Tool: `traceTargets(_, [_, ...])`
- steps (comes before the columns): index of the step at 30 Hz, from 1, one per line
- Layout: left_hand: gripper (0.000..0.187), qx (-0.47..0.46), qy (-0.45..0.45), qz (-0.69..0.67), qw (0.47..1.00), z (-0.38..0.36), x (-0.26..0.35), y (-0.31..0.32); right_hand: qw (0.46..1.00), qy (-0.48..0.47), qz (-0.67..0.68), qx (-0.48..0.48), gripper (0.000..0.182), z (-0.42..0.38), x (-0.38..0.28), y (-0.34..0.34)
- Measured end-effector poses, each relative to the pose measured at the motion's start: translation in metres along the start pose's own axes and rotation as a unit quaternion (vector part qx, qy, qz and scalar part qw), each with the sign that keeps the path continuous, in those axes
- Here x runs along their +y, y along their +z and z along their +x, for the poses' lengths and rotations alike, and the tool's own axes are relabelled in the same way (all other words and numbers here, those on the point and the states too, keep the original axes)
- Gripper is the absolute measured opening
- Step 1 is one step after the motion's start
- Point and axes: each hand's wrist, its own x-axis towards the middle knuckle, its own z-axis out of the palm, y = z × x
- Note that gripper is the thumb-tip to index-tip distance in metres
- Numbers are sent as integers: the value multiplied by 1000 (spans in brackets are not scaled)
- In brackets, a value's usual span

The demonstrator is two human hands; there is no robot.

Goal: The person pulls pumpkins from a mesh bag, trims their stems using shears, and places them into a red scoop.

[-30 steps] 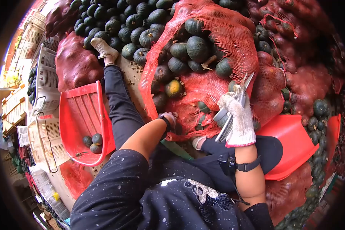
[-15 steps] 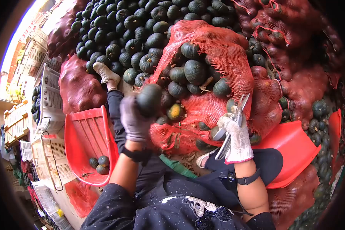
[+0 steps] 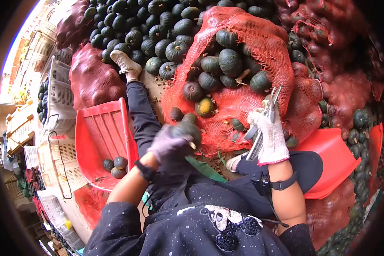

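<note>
My left hand [image 3: 166, 144], in a greyish-purple glove, is closed around a dark green pumpkin [image 3: 187, 131] whose pale cut stem points down and right; motion blurs both. My right hand [image 3: 269, 138] wears a white knitted glove and grips metal shears [image 3: 256, 147], their blades pointing up and away from me. In front of both hands lies an open red mesh sack [image 3: 254, 36] with several green pumpkins [image 3: 231, 62] spilling from its mouth. One pumpkin with a yellow-orange patch [image 3: 205, 107] rests at the sack's near side.
On the left, a red plastic chair-like tub [image 3: 101, 114] holds three small pumpkins [image 3: 120, 162]. A large pumpkin heap [image 3: 158, 32] rises behind. Full red mesh sacks [image 3: 94, 79] stand at left and right. White crates [image 3: 60, 91] line the far left; a red plastic piece [image 3: 328, 162] lies right.
My left hand has brought the pumpkin down and closer to my body, turning it so the stem shows. My right hand keeps its grip on the shears. The whole view has shifted slightly.
</note>
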Motion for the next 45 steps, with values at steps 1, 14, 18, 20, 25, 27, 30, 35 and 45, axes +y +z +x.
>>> traceTargets(1, [58,46,-21,117,992,8,-17,19,1000,-2,0,2,42,-1,0,1])
traceTargets(14, [86,-25,-64,483,873,122,147,-35,998,61,11,25,45,26,13,-18])
traceTargets(18, [84,92,-140,592,788,147,-55,45,1000,18,-1,3,44,17,22,-7])
traceTargets(20, [93,134,-137,610,769,158,-77,62,996,10,-87,11,43,18,25,-8])
traceTargets(25, [86,-29,-6,69,997,145,-63,1,997,10,-72,17,39,14,17,-4])
traceTargets(27, [79,-45,65,-149,986,93,-16,4,999,-5,-36,3,38,16,23,-7])
traceTargets(30, [67,-62,126,-367,920,41,2,11,999,-5,-46,-7,43,8,20,-2])
traceTargets(35, [42,-127,-64,-171,975,-2,-15,35,996,-8,-90,-3,38,5,22,3])
traceTargets(45, [35,250,529,206,784,34,205,-41,997,-17,-45,53,37,3,13,-7])
